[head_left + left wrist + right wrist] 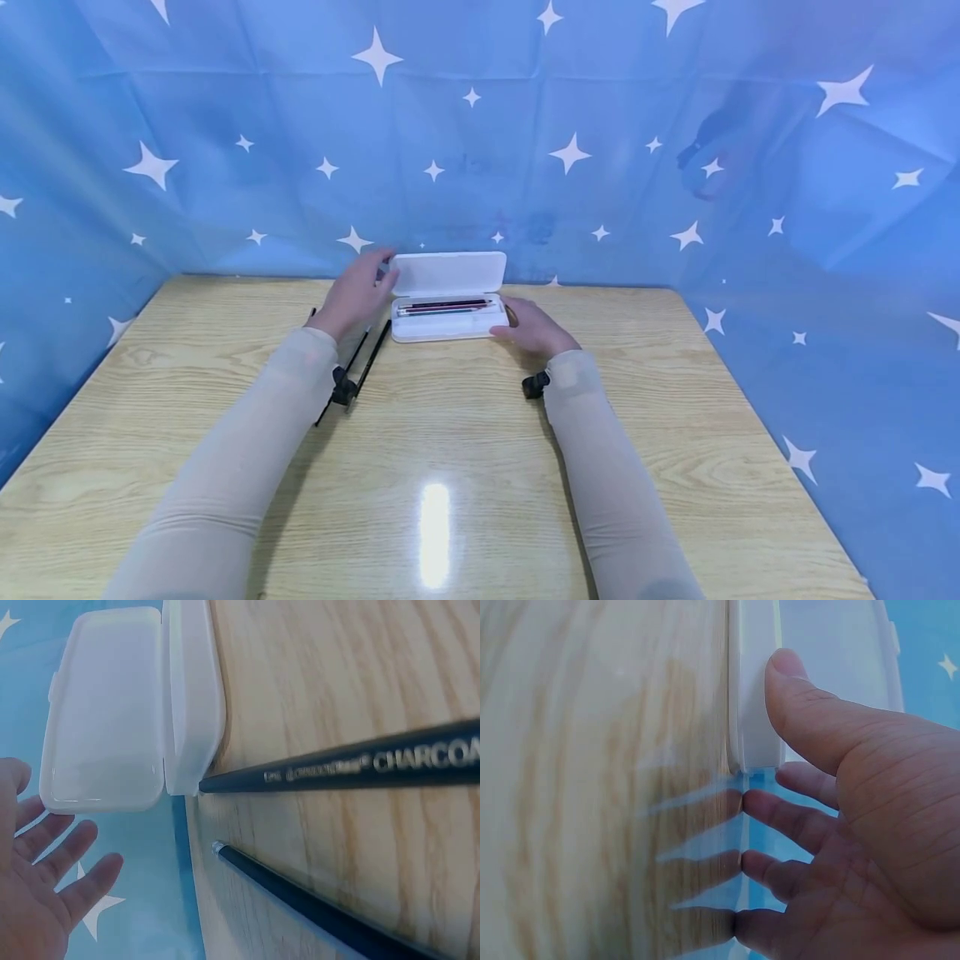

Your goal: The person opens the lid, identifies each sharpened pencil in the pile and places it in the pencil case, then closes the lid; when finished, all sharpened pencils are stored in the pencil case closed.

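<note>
A white pencil case (450, 331) lies at the back of the table with its lid (450, 273) raised. Several pencils (446, 307) rest inside it. My left hand (360, 292) is at the lid's left edge, its fingers spread with the tips close to the corner; nothing is gripped there. At the case's right end my right hand (534, 327) holds the case, thumb along the front wall and fingers around the end. In the right wrist view, several fingertips (754, 862) come down on the tabletop.
Two dark pencils lie on the table left of the case, under my left wrist. The nearer-to-case charcoal pencil (337, 769) has its end right at the case's corner; the other pencil (292, 896) lies beside it. A blue star-patterned curtain (480, 167) hangs behind the wooden table (450, 417).
</note>
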A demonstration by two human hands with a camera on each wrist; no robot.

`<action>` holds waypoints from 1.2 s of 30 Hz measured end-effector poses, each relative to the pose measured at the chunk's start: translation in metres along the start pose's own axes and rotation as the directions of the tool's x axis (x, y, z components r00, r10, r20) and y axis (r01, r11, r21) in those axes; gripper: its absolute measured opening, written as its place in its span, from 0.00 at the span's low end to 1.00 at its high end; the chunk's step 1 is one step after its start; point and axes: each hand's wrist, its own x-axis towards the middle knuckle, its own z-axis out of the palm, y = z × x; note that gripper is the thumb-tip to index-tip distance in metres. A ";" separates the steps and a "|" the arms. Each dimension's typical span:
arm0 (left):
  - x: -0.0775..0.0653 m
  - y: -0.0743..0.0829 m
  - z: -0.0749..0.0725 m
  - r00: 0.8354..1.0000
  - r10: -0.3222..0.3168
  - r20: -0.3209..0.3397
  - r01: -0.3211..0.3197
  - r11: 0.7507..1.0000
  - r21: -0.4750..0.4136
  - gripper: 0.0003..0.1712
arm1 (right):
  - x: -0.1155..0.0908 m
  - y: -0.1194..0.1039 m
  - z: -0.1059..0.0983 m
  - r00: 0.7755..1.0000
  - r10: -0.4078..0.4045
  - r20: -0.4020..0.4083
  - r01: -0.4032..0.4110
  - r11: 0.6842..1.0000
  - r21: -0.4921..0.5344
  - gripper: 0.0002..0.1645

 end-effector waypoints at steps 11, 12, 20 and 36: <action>-0.001 -0.001 0.002 1.000 -0.018 -0.022 0.015 0.990 -0.138 0.21 | -0.001 -0.002 0.003 1.000 -0.003 -0.007 0.003 1.000 0.019 0.37; -0.002 0.000 0.002 1.000 -0.020 -0.024 0.017 0.990 -0.143 0.21 | -0.001 -0.002 0.003 1.000 0.000 -0.007 0.000 1.000 0.015 0.37; -0.006 0.001 0.001 0.999 -0.029 -0.021 0.025 0.985 -0.168 0.19 | -0.002 -0.002 -0.003 0.986 0.151 -0.068 -0.143 0.983 0.119 0.43; -0.008 -0.002 0.004 0.999 -0.014 0.031 0.020 0.984 -0.179 0.20 | -0.001 -0.016 -0.011 0.933 0.138 -0.333 -0.049 0.964 0.262 0.37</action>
